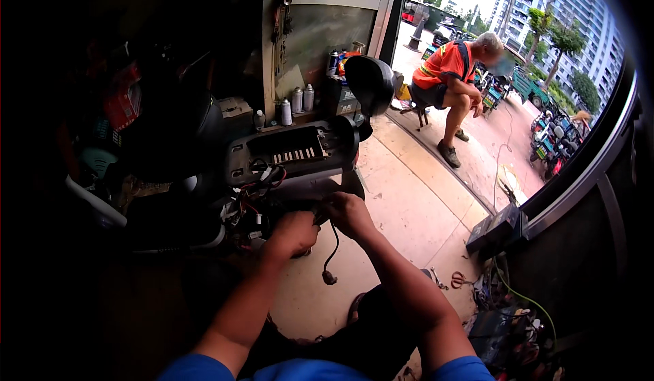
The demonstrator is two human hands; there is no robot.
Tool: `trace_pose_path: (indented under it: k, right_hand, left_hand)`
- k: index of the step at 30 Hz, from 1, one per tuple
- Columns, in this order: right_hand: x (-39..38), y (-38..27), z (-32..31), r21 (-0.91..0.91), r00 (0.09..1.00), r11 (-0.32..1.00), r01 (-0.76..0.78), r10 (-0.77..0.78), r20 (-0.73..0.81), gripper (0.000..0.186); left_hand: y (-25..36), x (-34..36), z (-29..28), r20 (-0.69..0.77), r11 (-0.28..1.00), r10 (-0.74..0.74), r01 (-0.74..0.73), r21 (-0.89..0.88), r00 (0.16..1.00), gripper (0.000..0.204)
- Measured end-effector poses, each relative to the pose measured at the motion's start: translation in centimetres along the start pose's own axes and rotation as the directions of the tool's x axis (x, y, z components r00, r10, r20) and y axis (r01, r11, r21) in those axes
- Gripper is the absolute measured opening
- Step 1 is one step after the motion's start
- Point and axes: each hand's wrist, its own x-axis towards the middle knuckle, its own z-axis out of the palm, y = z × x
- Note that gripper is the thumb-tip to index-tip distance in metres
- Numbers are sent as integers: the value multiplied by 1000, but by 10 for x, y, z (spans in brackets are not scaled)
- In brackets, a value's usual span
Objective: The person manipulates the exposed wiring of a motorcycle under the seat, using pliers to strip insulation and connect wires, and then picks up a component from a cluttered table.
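1. Noted forearms (238,299) reaching in from the lower edge, over dark-clad legs (385,313).
2. Found left hand (296,233) back up at the scooter's near side, fingers bent under, mostly hidden; cannot tell whether gripping.
3. Found right hand (347,214) just beside it, fingers bent, tips drawn in toward the left; cannot tell contents of grip.
4. Saw dark cable (334,245) hanging just below the right hand, with a lumpy end (330,277) over bare floor.
5. Located scooter (310,182) directly ahead, top uncovered; loose wires (253,200) crowding the left hand's far side.
6. Logged black rounded part (371,85) rising beyond, blocking reach straight past the scooter.
7. To the right, near the wall: red-handled scissors (460,280), dark clutter, green cord (538,306), black box (492,228).
8. Marked pale floor (409,204) as open room, between scooter and box, out to the sill (436,153).
9. Beyond the scooter: spray cans (297,100) along the door's foot, below glass door (327,40).
10. Past the sill: seated person (443,68) in orange; farther, parked bikes (558,136), then towers (586,13).
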Motion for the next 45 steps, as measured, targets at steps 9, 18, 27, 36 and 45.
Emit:
trace_pose_path:
  k: [9,18,27,36,45]
  right_hand:
    - [1,-34,-20,27,984,986,-167,165,62,29]
    - [-8,-28,-35,75,923,965,-250,214,319,28]
    - [-17,17,-32,-29,954,998,50,-39,297,23]
    - [4,-14,-7,-263,980,958,-117,155,127,17]
    - [13,-21,-1,130,994,985,-111,111,10,34]
  left_hand:
    - [25,21,-103,-549,967,199,-254,-24,812,24]
    - [-22,108,-126,-35,982,108,-112,-152,994,34]
    - [-30,150,-93,-351,983,105,-150,-104,931,30]
    - [-28,133,-116,93,990,25,-12,-142,995,40]
    - [-35,140,-111,87,972,93,-72,-226,992,34]
